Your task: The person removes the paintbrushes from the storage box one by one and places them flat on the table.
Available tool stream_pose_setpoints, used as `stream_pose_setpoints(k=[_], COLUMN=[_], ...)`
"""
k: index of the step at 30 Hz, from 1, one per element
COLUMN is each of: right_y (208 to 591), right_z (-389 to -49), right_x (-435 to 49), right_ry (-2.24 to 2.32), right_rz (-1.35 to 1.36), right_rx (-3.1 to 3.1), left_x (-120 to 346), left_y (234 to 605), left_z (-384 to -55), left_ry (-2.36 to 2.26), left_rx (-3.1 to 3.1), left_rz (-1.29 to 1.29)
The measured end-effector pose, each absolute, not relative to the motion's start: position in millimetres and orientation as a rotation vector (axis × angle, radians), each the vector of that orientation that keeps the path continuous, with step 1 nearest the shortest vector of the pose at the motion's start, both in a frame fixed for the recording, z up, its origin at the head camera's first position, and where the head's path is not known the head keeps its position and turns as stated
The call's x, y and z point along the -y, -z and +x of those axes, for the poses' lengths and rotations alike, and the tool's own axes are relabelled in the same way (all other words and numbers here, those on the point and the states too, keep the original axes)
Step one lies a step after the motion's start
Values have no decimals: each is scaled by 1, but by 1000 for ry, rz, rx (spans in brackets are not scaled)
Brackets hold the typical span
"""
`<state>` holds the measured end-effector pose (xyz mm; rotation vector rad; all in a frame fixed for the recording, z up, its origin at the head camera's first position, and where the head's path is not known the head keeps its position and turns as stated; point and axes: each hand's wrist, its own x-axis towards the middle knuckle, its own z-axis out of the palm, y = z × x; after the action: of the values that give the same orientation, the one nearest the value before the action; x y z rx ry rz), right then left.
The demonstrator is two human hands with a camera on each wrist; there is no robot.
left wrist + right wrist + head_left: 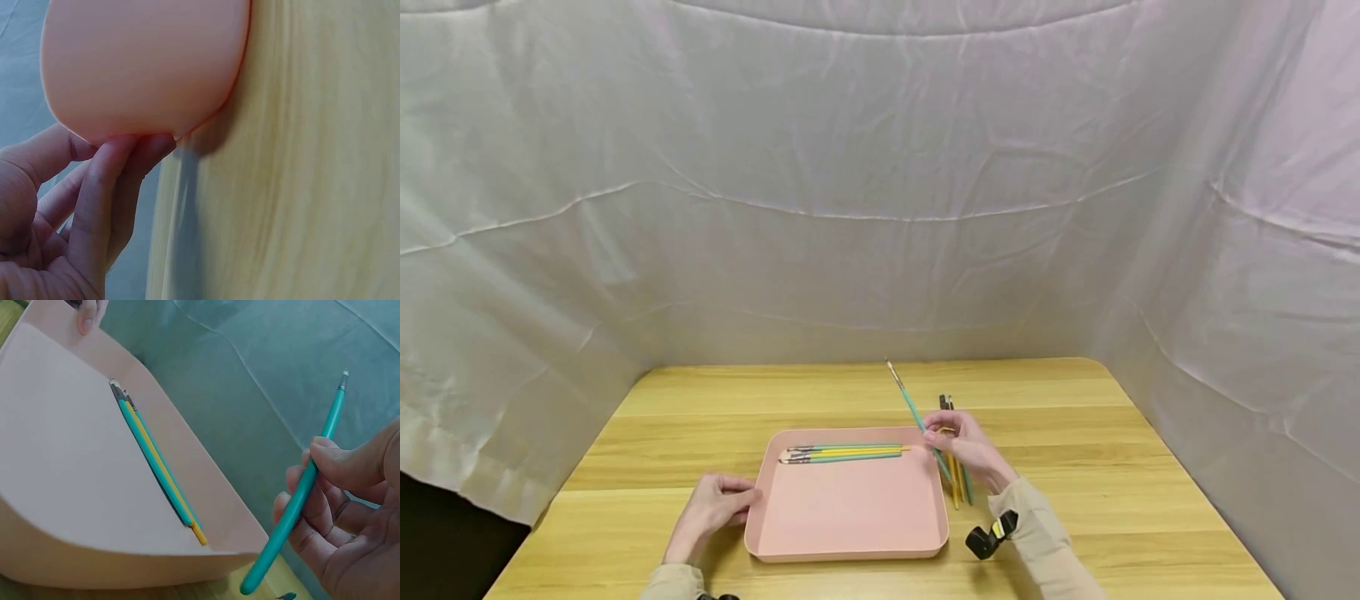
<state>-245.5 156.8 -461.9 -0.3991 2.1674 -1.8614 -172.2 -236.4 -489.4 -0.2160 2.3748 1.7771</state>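
Paintbrush [303,489], pinched in right hand [968,447], slants crosswise to brushes [850,453] inside the tray [850,512], whose side left hand [709,508] pinches.

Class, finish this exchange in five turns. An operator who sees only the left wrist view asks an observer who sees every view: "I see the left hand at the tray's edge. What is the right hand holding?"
Observer: The right hand holds a teal brush.
Operator: Is anything inside the tray?
Observer: Yes, teal and yellow brushes lie side by side near its far edge.
Operator: Are any brushes lying outside it?
Observer: Yes, more brushes lie on the table, to its right.
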Motion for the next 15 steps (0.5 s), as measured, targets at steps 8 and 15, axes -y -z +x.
stream_pose_setpoints(k=[8,15], right_y=[469,477], right_z=[-242,-240], right_x=[-165,-174], right_ry=[1951,2067], right_rz=[-293,-193], right_rx=[-2155,-2126], left_x=[237,237], left_y=[490,491], left_z=[-173,-173], left_ry=[-1781,-1778], left_rx=[-2371,-2373], left_rz=[-215,-223])
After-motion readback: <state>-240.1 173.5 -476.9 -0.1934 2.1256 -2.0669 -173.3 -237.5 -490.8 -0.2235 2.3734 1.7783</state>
